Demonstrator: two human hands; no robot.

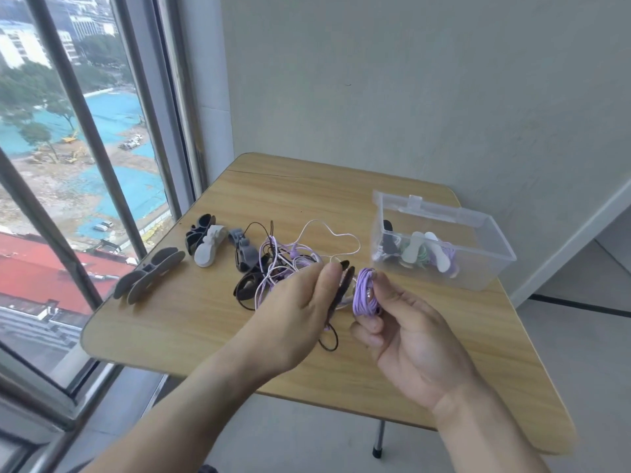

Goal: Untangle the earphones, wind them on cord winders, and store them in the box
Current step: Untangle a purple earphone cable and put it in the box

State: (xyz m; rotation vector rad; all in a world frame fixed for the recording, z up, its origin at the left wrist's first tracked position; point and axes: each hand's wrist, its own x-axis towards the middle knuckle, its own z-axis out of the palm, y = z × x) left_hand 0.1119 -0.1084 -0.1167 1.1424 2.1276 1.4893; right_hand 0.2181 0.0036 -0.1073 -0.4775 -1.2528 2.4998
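Note:
My right hand pinches a coil of purple earphone cord wound around a dark cord winder. My left hand grips the winder's other flap between thumb and fingers. Behind the hands lies a tangle of purple, white and black earphones on the wooden table. Spare winders lie to the left: a grey pair, a black one, a white one and a grey one. The clear plastic box at right holds several wound earphones.
The table stands in a corner, with a large window at left and a plain wall behind. A table leg shows below the near edge. A black cord loop hangs under my left hand.

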